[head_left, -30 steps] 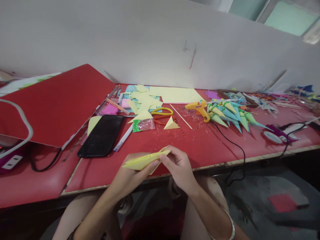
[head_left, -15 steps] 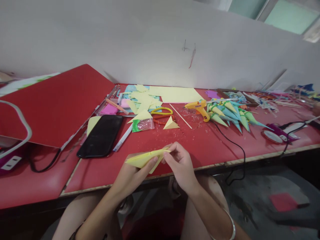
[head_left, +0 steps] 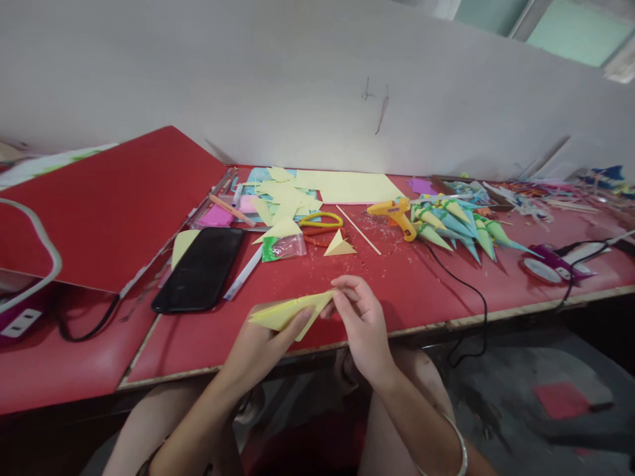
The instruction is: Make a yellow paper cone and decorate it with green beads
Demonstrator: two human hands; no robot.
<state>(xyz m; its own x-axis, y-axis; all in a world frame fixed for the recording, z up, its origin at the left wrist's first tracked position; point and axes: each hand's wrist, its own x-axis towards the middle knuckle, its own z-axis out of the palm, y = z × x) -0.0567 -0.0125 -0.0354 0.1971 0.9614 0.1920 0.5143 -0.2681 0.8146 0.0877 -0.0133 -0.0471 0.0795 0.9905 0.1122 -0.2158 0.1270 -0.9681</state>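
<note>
The grip of the left hand (head_left: 262,345) is closed on folded yellow paper (head_left: 282,313), held lower centre of frame over the worktop (head_left: 421,291), long axis slanting up rightward toward the right hand (head_left: 366,327), whose pinch cannot be confirmed.

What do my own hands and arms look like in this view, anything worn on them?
Left hand and right hand: both bare, gloveless, no sleeves visible. A pale, shiny bangle circles the right arm; something dark, possibly a band, shows on the left.
</note>
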